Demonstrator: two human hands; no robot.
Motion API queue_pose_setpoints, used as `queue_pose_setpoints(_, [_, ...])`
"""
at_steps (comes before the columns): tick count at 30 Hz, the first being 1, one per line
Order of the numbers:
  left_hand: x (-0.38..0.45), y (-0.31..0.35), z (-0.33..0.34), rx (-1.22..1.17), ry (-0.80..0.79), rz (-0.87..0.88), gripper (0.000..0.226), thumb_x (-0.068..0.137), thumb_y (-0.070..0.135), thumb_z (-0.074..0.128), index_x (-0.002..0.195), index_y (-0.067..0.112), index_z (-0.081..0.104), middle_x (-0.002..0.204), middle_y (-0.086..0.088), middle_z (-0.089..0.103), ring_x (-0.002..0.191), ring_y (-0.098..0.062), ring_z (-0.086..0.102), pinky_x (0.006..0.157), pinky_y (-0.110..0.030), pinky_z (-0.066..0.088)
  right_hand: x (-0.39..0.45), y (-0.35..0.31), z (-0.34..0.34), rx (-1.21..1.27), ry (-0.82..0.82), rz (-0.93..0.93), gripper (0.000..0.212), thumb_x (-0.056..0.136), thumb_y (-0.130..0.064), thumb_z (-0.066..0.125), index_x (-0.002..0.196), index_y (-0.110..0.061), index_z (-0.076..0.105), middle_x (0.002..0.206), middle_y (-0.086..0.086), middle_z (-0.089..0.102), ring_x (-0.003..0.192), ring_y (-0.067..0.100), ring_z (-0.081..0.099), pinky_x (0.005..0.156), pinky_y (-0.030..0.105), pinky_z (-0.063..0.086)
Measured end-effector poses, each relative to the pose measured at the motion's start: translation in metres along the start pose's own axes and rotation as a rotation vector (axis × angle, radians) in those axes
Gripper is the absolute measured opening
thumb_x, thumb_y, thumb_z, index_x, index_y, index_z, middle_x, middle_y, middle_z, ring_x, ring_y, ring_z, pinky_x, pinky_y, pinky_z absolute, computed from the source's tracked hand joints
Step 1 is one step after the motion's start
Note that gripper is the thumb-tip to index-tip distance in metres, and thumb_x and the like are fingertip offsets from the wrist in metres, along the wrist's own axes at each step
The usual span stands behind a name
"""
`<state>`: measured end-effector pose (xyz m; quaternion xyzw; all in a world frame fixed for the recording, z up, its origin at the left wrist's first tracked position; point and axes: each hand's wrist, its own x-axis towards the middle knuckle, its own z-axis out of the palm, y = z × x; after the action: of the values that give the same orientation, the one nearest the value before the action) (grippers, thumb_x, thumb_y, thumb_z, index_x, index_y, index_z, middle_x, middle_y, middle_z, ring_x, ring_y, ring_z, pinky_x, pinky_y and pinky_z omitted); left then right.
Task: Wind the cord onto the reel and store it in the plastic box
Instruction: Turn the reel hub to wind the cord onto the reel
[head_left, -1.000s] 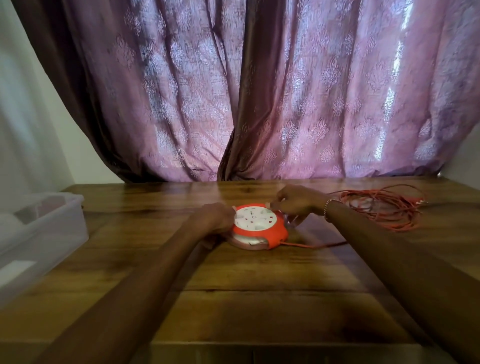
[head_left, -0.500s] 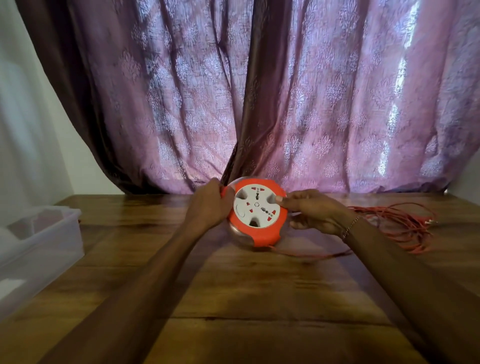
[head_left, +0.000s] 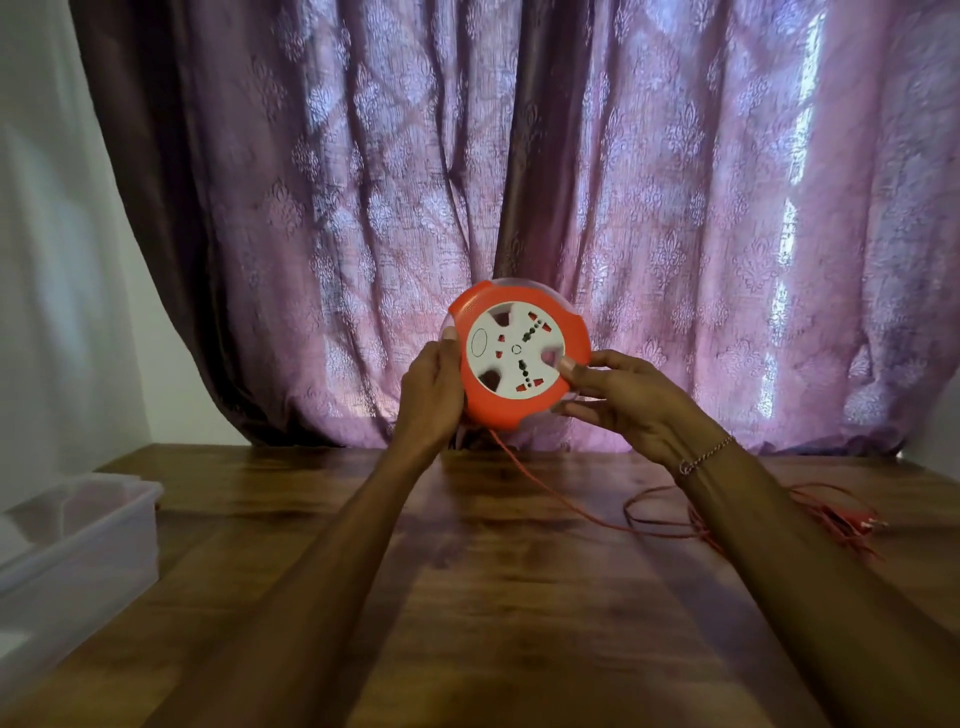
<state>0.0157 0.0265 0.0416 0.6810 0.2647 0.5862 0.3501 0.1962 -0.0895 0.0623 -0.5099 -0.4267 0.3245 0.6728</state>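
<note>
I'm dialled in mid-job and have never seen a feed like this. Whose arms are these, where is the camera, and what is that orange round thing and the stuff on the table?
There is no machine here: the two arms belong to a person, and the single camera sits on their head, looking forward and down, so you see the scene as they do. The left hand and the right hand grip an orange and white cord reel by its opposite edges, lifted off the wooden table with its socket face turned toward the camera. A thin orange cord hangs from the bottom of the reel and runs to a loose pile on the table at the right; none of it looks wound up yet. At the left edge stands the clear plastic box, open at the top. Behind the table hangs a purple curtain.
</note>
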Motion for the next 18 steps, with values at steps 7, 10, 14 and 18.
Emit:
queue_pose_setpoints(7, [0.009,0.010,0.002,0.051,0.169,0.112,0.055,0.097,0.068,0.029,0.083,0.020,0.051,0.078,0.000,0.066,0.077,-0.021,0.066,0.075,-0.056,0.057,0.001,-0.015,0.004,-0.163,-0.017,-0.106,0.045,0.072,-0.029,0.086,0.108,-0.011,0.067,0.098,0.014,0.076,0.082,0.031,0.075,0.075,0.039,0.061])
queue_pose_setpoints(10, [0.017,0.009,0.002,0.023,0.213,0.135,0.065,0.096,0.068,0.029,0.090,0.009,0.057,0.084,-0.007,0.071,0.084,-0.029,0.069,0.077,-0.057,0.057,-0.001,-0.020,0.011,-0.405,0.057,-0.267,0.055,0.071,-0.039,0.086,0.115,-0.013,0.065,0.099,0.008,0.075,0.084,0.025,0.074,0.074,0.040,0.061])
queue_pose_setpoints(14, [0.022,0.009,0.007,0.037,0.243,0.175,0.065,0.097,0.066,0.029,0.087,0.007,0.056,0.079,-0.005,0.069,0.080,-0.024,0.066,0.076,-0.053,0.055,-0.003,-0.028,0.021,-0.938,0.207,-0.861,0.044,0.080,-0.020,0.077,0.119,-0.022,0.056,0.121,0.003,0.058,0.101,0.020,0.058,0.081,0.039,0.054])
queue_pose_setpoints(18, [0.022,0.005,0.013,0.089,0.231,0.221,0.061,0.097,0.066,0.027,0.081,0.012,0.050,0.073,-0.003,0.064,0.076,-0.030,0.063,0.074,-0.053,0.053,-0.012,-0.035,0.036,-1.389,-0.125,-1.064,0.058,0.064,0.005,0.068,0.111,-0.029,0.068,0.144,0.005,0.044,0.130,0.027,0.042,0.084,0.029,0.042])
